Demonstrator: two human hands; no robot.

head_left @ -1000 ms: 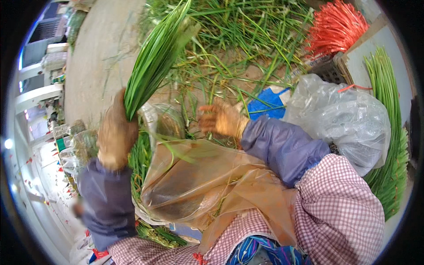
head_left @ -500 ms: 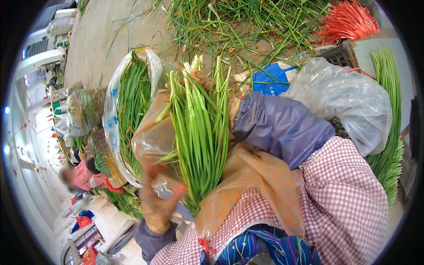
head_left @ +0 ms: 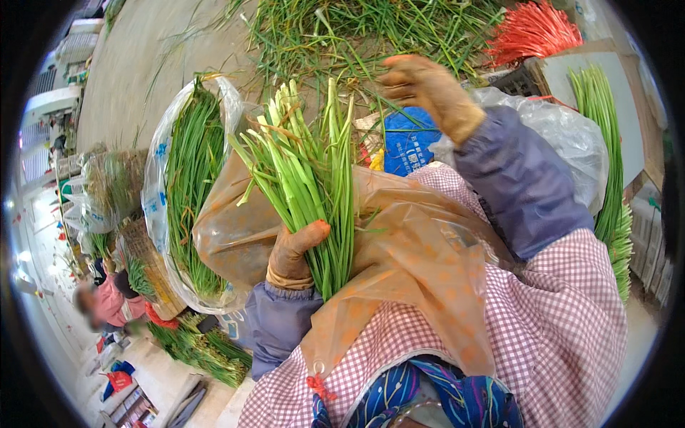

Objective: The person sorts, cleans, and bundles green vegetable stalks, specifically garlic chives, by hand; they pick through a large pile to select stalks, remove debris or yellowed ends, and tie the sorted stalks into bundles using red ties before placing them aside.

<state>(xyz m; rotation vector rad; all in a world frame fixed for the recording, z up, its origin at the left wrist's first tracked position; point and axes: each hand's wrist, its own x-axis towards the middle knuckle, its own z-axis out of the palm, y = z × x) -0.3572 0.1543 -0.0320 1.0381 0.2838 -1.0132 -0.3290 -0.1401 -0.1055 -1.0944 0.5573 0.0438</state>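
Observation:
My left hand (head_left: 295, 253), in an orange-brown glove, is closed round the lower middle of a bunch of garlic chives (head_left: 307, 185). The pale cut ends point away from me and fan apart a little; the leaf tips hang toward my lap. A brownish translucent plastic apron (head_left: 410, 250) lies under the bunch. My right hand (head_left: 428, 93), gloved alike, is raised apart from the bunch, above a blue printed packet (head_left: 408, 146). Its fingers are loosely bent and partly spread, with nothing visible in them.
Loose green leaves (head_left: 357, 36) litter the floor ahead. A clear plastic bag of long greens (head_left: 196, 178) stands at left. Red ties (head_left: 535, 32) lie at far right, near a crumpled clear bag (head_left: 549, 132) and neatly laid chives (head_left: 603, 143). A person in pink (head_left: 110, 299) sits at far left.
My left hand has come up from below and taken hold of the bunch. My right hand has left the stalk ends and swung up to the right. The bunch now leans left.

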